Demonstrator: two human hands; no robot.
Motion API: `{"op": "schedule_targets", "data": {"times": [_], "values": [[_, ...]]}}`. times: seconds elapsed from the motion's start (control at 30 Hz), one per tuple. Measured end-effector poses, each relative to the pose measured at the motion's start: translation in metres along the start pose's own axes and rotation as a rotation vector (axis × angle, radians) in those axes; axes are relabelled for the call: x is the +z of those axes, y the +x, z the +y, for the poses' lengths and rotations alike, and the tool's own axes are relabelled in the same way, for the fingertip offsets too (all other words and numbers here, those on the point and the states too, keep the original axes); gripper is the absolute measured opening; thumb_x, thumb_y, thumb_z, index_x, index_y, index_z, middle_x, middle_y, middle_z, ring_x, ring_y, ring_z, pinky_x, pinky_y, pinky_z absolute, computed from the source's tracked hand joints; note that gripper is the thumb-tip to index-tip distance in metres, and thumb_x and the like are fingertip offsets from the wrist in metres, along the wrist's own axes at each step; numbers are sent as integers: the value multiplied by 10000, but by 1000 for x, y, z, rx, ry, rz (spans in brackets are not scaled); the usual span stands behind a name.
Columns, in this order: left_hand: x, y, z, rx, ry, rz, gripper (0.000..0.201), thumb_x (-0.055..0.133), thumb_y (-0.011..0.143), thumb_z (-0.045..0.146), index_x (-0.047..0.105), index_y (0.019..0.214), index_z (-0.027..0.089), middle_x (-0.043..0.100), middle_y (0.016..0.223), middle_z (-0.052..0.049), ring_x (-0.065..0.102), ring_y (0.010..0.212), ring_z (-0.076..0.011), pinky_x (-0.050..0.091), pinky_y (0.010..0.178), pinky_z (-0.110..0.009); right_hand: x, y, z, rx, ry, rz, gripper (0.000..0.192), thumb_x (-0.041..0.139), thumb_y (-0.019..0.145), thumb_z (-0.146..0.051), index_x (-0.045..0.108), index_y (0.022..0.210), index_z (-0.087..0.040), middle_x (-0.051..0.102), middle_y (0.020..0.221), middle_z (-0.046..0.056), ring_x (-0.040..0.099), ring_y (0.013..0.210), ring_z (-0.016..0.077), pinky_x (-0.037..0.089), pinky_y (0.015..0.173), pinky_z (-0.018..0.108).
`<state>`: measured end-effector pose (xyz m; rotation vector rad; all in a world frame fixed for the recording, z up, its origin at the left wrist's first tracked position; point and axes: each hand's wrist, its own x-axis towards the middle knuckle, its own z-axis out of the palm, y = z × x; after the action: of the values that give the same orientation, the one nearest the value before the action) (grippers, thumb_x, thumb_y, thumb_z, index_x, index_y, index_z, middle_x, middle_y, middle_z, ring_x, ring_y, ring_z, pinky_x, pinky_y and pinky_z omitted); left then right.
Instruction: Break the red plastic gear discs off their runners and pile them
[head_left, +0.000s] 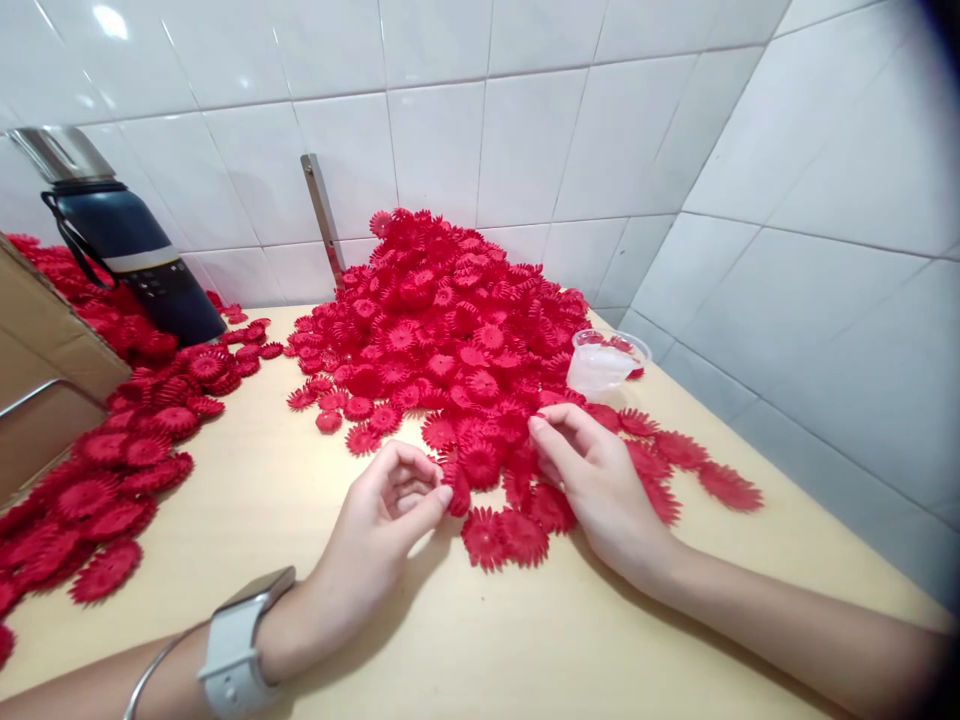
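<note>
Red toothed plastic flower (459, 492) pinched by left hand (382, 530).

Worn on the head, looking forward and down, close over the table (480, 640) toward a tiled corner (679, 215).

A large heap of flower pieces (442, 320) lies on the table (487, 640) against the back wall, with a cup (604, 362) at its right edge. A flask (124, 245) stands far left, behind a smaller spread of pieces (112, 470).
</note>
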<state>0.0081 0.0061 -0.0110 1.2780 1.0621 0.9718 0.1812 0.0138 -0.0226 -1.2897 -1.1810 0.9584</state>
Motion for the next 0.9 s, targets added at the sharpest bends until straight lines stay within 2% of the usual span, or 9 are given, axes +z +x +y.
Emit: {"op": "schedule_targets", "data": {"times": [0.17, 0.37, 0.4, 0.53, 0.6, 0.73, 0.9], "values": [[1, 0, 3, -9, -5, 22, 126, 574, 743, 148, 452, 740, 180, 515, 713, 44, 513, 665, -74, 429, 638, -195, 0, 1, -1, 11, 52, -82, 185, 513, 797, -356, 524, 724, -186, 504, 668, -23, 461, 620, 111, 377, 555, 211], [1, 1, 5, -9, -25, 38, 127, 582, 735, 132, 463, 733, 177, 542, 711, 41, 539, 686, -79, 451, 663, -194, 2, -2, -2, -103, 15, -53, 150, 609, 728, -251, 471, 735, -194, 478, 688, -31, 471, 627, 104, 397, 567, 209], [1, 1, 5, -4, -27, 35, 126, 583, 734, 129, 466, 734, 175, 545, 715, 40, 542, 691, -80, 452, 665, -193, 1, -4, -2, -142, -14, -94, 134, 597, 737, -234, 469, 731, -194, 475, 674, -32, 467, 606, 101, 394, 549, 210], [2, 1, 5, 23, -45, -5, 131, 595, 725, 116, 478, 737, 174, 542, 719, 42, 547, 679, -76, 458, 627, -179, 0, -12, -6, -360, -229, -397, 91, 581, 747, -190, 524, 680, -168, 513, 640, -5, 472, 574, 109, 377, 532, 229], [2, 0, 5, 39, -47, -28, 136, 601, 721, 109, 484, 736, 175, 540, 720, 46, 547, 671, -70, 458, 614, -168, 1, -14, -8, -414, -290, -447, 85, 605, 734, -195, 546, 684, -160, 529, 650, 5, 485, 593, 117, 381, 549, 236], [1, -4, 3, 66, -18, -91, 122, 602, 731, 119, 505, 762, 186, 549, 737, 50, 550, 691, -61, 454, 641, -155, 1, -13, -10, -393, -312, -448, 82, 600, 750, -214, 557, 703, -163, 543, 659, 1, 485, 589, 110, 379, 547, 225], [1, -6, 2, 73, 6, -121, 106, 595, 744, 139, 512, 777, 196, 556, 738, 52, 545, 695, -61, 451, 645, -155, 0, -11, -9, -347, -277, -507, 52, 570, 769, -188, 577, 729, -156, 554, 683, 4, 495, 612, 106, 382, 557, 216]]}}
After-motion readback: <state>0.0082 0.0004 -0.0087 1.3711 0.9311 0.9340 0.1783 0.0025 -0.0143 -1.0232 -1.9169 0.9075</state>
